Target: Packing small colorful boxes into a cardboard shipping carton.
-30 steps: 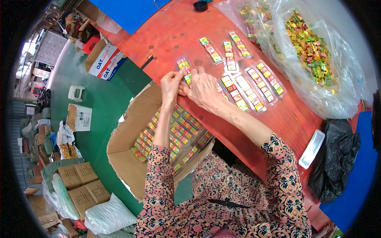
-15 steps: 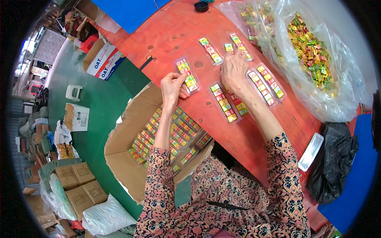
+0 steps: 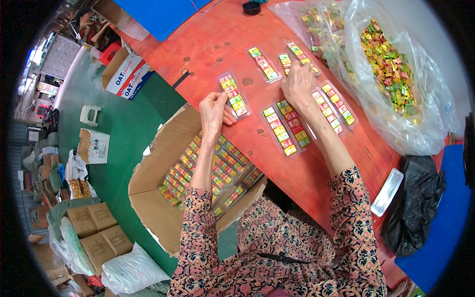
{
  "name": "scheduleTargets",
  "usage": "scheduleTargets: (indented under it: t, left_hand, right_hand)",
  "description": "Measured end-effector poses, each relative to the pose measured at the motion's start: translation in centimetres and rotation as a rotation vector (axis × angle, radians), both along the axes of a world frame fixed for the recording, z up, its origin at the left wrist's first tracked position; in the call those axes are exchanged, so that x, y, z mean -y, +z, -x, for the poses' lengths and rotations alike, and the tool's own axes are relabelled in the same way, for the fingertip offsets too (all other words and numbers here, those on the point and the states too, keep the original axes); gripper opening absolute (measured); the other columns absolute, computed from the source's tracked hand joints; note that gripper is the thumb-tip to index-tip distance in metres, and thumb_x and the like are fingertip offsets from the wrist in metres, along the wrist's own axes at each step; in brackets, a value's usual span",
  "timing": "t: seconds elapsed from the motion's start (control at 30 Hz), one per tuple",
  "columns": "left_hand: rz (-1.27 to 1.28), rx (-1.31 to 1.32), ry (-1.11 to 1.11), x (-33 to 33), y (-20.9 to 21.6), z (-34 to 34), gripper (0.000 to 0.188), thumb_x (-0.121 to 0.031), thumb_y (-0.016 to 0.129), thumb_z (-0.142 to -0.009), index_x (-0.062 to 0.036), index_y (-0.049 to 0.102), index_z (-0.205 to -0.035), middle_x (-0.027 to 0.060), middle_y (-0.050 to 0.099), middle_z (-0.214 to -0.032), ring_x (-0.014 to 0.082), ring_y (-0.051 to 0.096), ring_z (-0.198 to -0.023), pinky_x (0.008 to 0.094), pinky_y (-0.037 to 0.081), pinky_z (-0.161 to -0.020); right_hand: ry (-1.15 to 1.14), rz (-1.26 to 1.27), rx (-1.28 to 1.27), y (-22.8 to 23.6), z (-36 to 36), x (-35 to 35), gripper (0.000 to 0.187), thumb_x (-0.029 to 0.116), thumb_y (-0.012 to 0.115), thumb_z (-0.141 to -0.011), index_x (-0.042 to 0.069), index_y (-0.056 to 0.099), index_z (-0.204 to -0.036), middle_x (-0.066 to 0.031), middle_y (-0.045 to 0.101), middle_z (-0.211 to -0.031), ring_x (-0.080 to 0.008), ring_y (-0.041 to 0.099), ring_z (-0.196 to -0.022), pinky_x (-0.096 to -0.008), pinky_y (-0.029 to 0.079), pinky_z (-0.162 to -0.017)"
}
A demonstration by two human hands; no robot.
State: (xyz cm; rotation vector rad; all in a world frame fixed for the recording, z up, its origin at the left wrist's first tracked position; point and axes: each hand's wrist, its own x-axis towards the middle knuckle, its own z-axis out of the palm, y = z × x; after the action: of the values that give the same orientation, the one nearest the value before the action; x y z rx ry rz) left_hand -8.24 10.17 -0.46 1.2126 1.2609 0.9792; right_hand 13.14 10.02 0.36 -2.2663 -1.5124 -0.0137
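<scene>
At the table's left part, my left hand [image 3: 213, 114] is closed on the lower left edge of a clear plastic tray [image 3: 234, 94] filled with small red, yellow and green wrapped pieces. My right hand [image 3: 299, 89] reaches over the far trays, its fingers bent and close together. Its fingertips rest between a partly covered tray [image 3: 284, 60] and the filled tray [image 3: 300, 53] beside it; what they hold, if anything, is hidden. Nearer me lie more filled trays [image 3: 278, 129], [image 3: 339, 103], and another filled tray [image 3: 259, 63] stands to the left of my right hand.
A big clear bag [image 3: 425, 119] of loose wrapped pieces [image 3: 388, 64] lies at the right of the red table [image 3: 198, 54]. Below the table's left edge, an open carton [image 3: 153, 183] holds many filled trays. A metal dish [image 3: 387, 192] and black bag [image 3: 415, 203] are at right.
My right hand has shifted slightly right and toward me, uncovering more pieces in the tray at its left and in a nearer tray. My left hand keeps its grip in about the same place.
</scene>
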Motion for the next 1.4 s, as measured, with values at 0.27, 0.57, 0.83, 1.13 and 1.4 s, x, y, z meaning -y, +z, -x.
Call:
scheduleTargets:
  t: [0.27, 0.57, 0.83, 1.13, 1.4]
  left_hand:
    - [0.007, 0.002, -0.018, -0.3, -0.2, 0.2, 0.027, -0.021, 0.048, -0.088, 0.0055, 0.053, -0.085, 0.0090, 0.053, -0.053, 0.0140, 0.051, -0.036, 0.0210, 0.038, -0.029]
    - [0.021, -0.016, -0.015, -0.3, 0.0, 0.3, 0.027, -0.022, 0.048, -0.088, 0.0051, 0.053, -0.085, 0.0086, 0.053, -0.053, 0.0135, 0.051, -0.036, 0.0207, 0.038, -0.030]
    - [0.036, 0.023, -0.015, -0.2, -0.3, 0.0, 0.025, -0.022, 0.050, -0.088, 0.0021, 0.054, -0.083, 0.0058, 0.053, -0.055, 0.0107, 0.050, -0.037, 0.0181, 0.037, -0.030]
    - [0.031, 0.011, 0.003, 0.0, 0.0, 0.4, 0.024, -0.022, 0.051, -0.088, 0.0020, 0.054, -0.084, 0.0060, 0.053, -0.054, 0.0107, 0.050, -0.037, 0.0180, 0.036, -0.029]
    - [0.021, 0.012, 0.018, 0.1, 0.1, 0.3, 0.027, -0.022, 0.051, -0.087, 0.0043, 0.054, -0.083, 0.0065, 0.052, -0.051, 0.0119, 0.050, -0.034, 0.0196, 0.036, -0.029]
  right_hand:
    - [0.149, -0.429, -0.193, -0.8, 0.0, -2.3, 0.038, 0.010, 0.060, -0.064, -0.007, 0.052, -0.096, -0.0265, 0.054, -0.082, -0.0397, 0.052, -0.082, -0.0466, 0.041, -0.075]
    - [0.157, -0.201, -0.087, -0.6, 4.1, -3.9, 0.036, 0.017, 0.063, -0.065, -0.004, 0.053, -0.092, -0.0234, 0.051, -0.092, -0.0369, 0.049, -0.090, -0.0461, 0.043, -0.074]
    - [0.232, -0.290, -0.095, -1.8, 3.8, -4.0, 0.035, 0.013, 0.062, -0.066, -0.004, 0.049, -0.093, -0.0234, 0.050, -0.091, -0.0375, 0.049, -0.085, -0.0452, 0.043, -0.071]
    - [0.325, -0.560, -0.055, -0.7, -1.7, -4.0, 0.032, 0.011, 0.061, -0.066, -0.003, 0.048, -0.092, -0.0239, 0.050, -0.088, -0.0382, 0.047, -0.080, -0.0468, 0.039, -0.071]
    - [0.170, -0.311, 0.049, -1.6, -7.0, -3.1, 0.037, 0.014, 0.062, -0.066, -0.002, 0.049, -0.096, -0.0243, 0.051, -0.091, -0.0398, 0.049, -0.085, -0.0457, 0.041, -0.074]
